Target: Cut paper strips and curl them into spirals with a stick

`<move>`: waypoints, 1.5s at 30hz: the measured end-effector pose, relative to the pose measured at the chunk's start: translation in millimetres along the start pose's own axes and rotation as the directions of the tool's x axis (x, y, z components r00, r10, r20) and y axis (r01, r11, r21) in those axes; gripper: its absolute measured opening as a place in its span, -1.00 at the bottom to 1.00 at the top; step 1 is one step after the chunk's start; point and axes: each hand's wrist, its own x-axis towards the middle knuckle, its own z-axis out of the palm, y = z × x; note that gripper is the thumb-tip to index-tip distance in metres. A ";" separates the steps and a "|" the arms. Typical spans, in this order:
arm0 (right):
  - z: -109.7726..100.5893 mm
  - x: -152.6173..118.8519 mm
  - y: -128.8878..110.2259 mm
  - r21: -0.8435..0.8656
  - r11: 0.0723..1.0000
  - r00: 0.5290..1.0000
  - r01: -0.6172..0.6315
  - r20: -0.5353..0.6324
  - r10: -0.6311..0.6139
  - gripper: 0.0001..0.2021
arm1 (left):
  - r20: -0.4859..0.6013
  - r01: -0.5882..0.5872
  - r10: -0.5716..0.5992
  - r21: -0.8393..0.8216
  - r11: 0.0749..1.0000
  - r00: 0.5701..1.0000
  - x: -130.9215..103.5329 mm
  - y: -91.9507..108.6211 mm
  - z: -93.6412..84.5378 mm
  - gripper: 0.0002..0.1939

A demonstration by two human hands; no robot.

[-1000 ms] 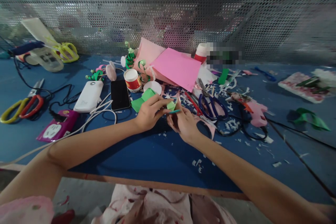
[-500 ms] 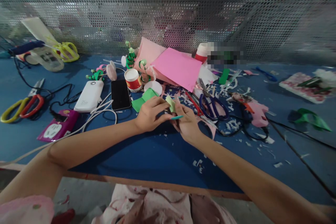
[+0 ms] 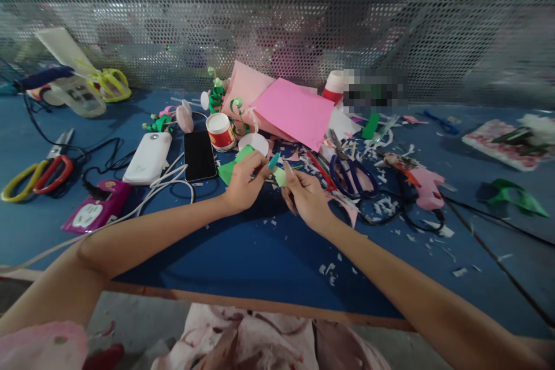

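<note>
Between my hands is a small light green paper piece (image 3: 280,177). My left hand (image 3: 246,181) pinches its left side, and a long teal nail shows on the thumb. The right side of the paper is pinched by my right hand (image 3: 307,198), whose lower fingers curl beneath. Darker green paper (image 3: 229,171) lies on the table just behind my left hand. A white round disc (image 3: 254,143) and a red and white tub (image 3: 221,132) stand behind that. Blue-handled scissors (image 3: 352,176) rest to the right of my right hand.
Pink sheets (image 3: 295,110) lean near the mesh screen (image 3: 277,23). At left are a black phone (image 3: 199,156), a white power bank (image 3: 147,159), a purple pack (image 3: 96,207), cables and scissors (image 3: 54,170). A pink glue gun (image 3: 427,188) and paper scraps lie at right.
My left thumb has turned upward from across the paper, its teal nail now pointing up. The light green paper has tilted and sits slightly lower between my fingers.
</note>
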 end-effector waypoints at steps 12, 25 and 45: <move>-4.6 1.6 5.1 -0.192 0.972 0.988 0.132 -0.056 -0.146 -0.52 | 0.345 0.288 -0.173 -0.314 0.905 0.923 -2.3 0.6 3.6 -0.60; 0.5 0.3 1.4 -0.138 0.990 1.000 -0.001 0.015 0.003 -0.59 | 0.183 0.114 -0.098 -0.078 0.990 0.978 -2.8 2.6 4.0 -0.82; -1.8 4.3 -3.9 0.148 0.984 0.989 -0.097 0.125 0.079 -0.56 | 0.226 -0.061 0.108 -0.208 0.976 0.968 2.8 -4.2 -2.5 -0.68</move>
